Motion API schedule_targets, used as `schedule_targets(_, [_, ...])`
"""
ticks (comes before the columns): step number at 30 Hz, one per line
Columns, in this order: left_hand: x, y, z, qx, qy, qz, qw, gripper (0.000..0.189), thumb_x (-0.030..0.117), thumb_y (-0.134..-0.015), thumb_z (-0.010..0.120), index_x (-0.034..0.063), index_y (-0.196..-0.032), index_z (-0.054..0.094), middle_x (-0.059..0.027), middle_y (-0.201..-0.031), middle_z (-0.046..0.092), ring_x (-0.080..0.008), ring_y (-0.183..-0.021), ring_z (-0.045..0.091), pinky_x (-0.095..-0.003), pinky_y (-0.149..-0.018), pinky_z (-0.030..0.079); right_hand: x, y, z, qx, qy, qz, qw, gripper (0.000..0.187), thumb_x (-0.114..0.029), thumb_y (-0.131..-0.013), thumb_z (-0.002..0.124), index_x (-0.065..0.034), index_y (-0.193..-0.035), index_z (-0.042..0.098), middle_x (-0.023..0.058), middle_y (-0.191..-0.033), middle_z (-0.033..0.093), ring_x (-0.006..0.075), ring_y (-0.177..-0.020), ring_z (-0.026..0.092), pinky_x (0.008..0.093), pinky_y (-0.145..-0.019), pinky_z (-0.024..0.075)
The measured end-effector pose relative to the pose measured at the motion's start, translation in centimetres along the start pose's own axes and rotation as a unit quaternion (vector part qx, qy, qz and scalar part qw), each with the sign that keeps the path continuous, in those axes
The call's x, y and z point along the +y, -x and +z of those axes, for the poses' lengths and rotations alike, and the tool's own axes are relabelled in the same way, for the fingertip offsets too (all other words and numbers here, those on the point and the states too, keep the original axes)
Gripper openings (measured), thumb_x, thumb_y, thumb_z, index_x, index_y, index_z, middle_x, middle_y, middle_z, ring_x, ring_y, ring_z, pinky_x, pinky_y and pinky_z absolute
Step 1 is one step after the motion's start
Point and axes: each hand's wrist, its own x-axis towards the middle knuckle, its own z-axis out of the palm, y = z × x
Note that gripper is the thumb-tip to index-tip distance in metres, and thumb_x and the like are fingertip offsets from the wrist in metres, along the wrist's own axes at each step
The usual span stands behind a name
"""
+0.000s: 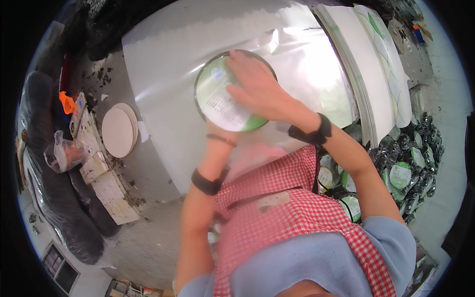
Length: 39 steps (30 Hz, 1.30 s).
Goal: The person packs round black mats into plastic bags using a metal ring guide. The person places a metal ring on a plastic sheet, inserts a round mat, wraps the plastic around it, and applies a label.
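A round, flat package [222, 100] with a green and white printed label and a dark rim is held up over a glossy sheet [163, 74] on the work table. My right hand [256, 83] lies flat across its upper face, fingers stretched towards the far rim. Beneath the package, my left hand [217, 128] is mostly hidden; only its wrist side shows at the near edge, so its fingers cannot be seen. Both wrists wear dark bands. Below the hands, a red checked apron touches the near part of the sheet.
White round discs [118, 130] lie left of the sheet, beside stained white boards [107, 185]. An orange tape dispenser [67, 103] and a plastic bag [65, 152] are further left. Stacked printed sheets [374, 74] stand at right, above many similar wrapped round packages [400, 174].
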Motion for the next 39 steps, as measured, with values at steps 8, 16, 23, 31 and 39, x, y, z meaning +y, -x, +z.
schedule_targets(8, [2.6,0.0,-4.9,-0.048,0.004,0.004,0.999,0.068,0.026,-0.084,0.065,0.002,-0.142,0.038,-0.0197,-0.146,0.041,-0.0345,-0.137,0.038,-0.0457,-0.112,0.03,-0.2,-0.3,1.0,-0.032,0.03,0.031,0.999,0.065,-0.043,-0.099,0.037,0.0025,-0.145,0.033,0.0224,-0.153,0.03,0.0331,-0.142,0.028,0.0425,-0.118,0.019])
schedule_targets(16, [0.5,4.9,-5.0,0.19,-0.188,0.053,0.962,0.05,0.016,-0.084,0.058,-0.0029,-0.13,0.051,-0.0249,-0.14,0.046,-0.0445,-0.13,0.04,-0.0526,-0.104,0.032,-0.9,-0.3,0.8,-0.041,0.029,0.022,0.998,0.062,-0.041,-0.1,0.036,-0.0021,-0.148,0.031,0.017,-0.155,0.03,0.0297,-0.143,0.029,0.0438,-0.118,0.0193])
schedule_targets(23, [1.4,3.6,-6.2,0.015,-0.19,0.06,0.98,0.052,0.018,-0.088,0.055,-0.0013,-0.135,0.047,-0.0247,-0.141,0.045,-0.0432,-0.134,0.037,-0.0527,-0.112,0.026,-1.7,-0.5,1.0,-0.076,0.143,-0.034,0.986,0.054,-0.034,-0.098,0.044,-0.0092,-0.145,0.04,0.0044,-0.153,0.037,0.0219,-0.141,0.034,0.0481,-0.115,0.0246])
schedule_targets(31, [0.6,1.7,-3.1,0.273,0.544,-0.102,0.787,0.049,0.028,-0.105,0.029,-0.001,-0.144,0.038,-0.0156,-0.151,0.037,-0.0268,-0.138,0.036,-0.0401,-0.113,0.03,-2.8,-0.1,1.5,-0.006,0.104,-0.068,0.992,0.045,-0.046,-0.089,0.057,-0.0325,-0.132,0.057,0.012,-0.149,0.042,0.0306,-0.138,0.038,0.0576,-0.107,0.0283])
schedule_targets(39, [1.7,0.7,-2.0,0.465,-0.094,-0.053,0.879,0.053,0.035,-0.102,0.039,0.0064,-0.146,0.04,-0.0173,-0.155,0.028,-0.031,-0.144,0.024,-0.0513,-0.115,0.018,-2.7,5.1,-5.5,-0.257,-0.041,-0.055,0.964,0.029,-0.024,-0.09,0.052,-0.0073,-0.112,0.061,0.0151,-0.098,0.068,0.0313,-0.095,0.065,0.0441,-0.077,0.0503])
